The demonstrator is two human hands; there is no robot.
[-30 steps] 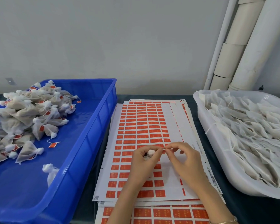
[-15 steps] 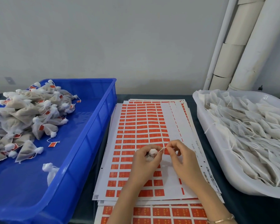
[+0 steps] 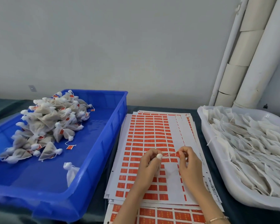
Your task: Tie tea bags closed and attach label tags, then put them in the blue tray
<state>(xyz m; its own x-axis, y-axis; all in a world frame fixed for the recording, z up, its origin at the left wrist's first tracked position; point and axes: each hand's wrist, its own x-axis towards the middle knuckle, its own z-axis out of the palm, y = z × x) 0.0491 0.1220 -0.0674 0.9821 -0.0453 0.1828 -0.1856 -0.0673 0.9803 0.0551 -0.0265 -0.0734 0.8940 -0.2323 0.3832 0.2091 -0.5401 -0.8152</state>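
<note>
Pinching puffy mesh bag, rectangular tag

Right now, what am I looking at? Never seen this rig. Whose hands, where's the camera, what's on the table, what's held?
There is no machine. A person works bare-handed, filmed by one head-worn camera looking down. The left hand grips a tea bag by its bunched top. The right hand pinches what looks like a red tag on the bag's string, which stretches between the hands. Under the hands lie label sheets. The blue tray on the left holds finished bags, and the white tray on the right holds untied bags.
</note>
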